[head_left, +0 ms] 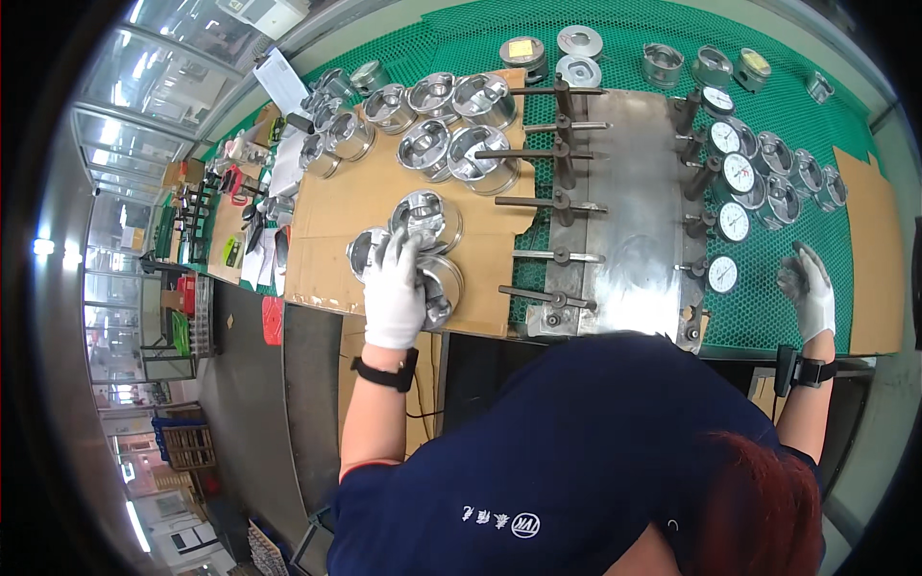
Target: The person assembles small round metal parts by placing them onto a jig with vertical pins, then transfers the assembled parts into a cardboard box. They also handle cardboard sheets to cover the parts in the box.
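Note:
My left hand (392, 298), in a white glove, is among three metal pistons on a cardboard sheet. Its fingers reach over them and bend around the near piston (444, 288), which lies tilted beside the palm. Another piston (424, 219) stands just beyond the fingertips, and the third piston (365, 252) is partly hidden at the left. Off to the right, my right hand (812, 293) hovers over a green mesh mat (759, 307) with its fingers stretched out. A dark grey patch shows at its fingers; whether it is dirt or a cloth I cannot tell.
A steel plate fixture (639, 211) with rods and posts stands in the middle, dial gauges (734, 221) along its right side. More pistons (482, 158) stand on the cardboard sheet (322, 230) and others (780, 202) right of the gauges. Another cardboard piece (874, 259) lies far right.

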A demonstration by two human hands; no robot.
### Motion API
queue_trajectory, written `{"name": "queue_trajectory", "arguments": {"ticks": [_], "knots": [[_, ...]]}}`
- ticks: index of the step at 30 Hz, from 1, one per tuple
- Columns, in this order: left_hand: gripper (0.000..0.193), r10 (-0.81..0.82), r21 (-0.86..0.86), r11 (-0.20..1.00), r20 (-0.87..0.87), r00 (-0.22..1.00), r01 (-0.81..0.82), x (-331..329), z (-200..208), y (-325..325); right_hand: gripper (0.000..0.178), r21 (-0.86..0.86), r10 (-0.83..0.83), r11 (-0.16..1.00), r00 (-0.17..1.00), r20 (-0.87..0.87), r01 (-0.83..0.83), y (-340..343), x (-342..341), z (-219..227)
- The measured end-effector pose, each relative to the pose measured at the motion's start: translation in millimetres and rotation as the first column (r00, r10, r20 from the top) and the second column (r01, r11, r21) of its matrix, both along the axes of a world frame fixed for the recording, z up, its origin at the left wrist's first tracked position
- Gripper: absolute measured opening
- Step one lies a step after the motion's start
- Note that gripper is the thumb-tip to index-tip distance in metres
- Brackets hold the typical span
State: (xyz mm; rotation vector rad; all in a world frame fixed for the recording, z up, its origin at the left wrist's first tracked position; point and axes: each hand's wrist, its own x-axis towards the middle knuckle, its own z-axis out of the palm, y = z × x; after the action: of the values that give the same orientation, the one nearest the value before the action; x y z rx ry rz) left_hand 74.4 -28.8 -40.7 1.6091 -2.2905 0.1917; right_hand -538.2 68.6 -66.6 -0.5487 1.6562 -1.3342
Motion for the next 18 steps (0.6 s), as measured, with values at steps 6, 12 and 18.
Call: {"name": "queue_trajectory", "arguments": {"ticks": [6,12,18], "knots": [[0.058,-0.282,-0.209,0.959,-0.629,0.724,0.191,-36,24,31,0.043,-0.152,0.297,0.925,0.913,-0.280,-0.348,-7,95,65],[0.083,0.316,0.174,0.757,-0.941,-0.121,0.629,-159,59,44,0.107,-0.209,0.839,0.415,0.462,-0.288,-0.885,-11,214,98],[0.080,-0.252,0.333,0.675,-0.735,0.630,0.659,-162,7,28,0.121,-0.183,0.438,0.582,0.495,-0.751,-0.792,5,200,50]]}}
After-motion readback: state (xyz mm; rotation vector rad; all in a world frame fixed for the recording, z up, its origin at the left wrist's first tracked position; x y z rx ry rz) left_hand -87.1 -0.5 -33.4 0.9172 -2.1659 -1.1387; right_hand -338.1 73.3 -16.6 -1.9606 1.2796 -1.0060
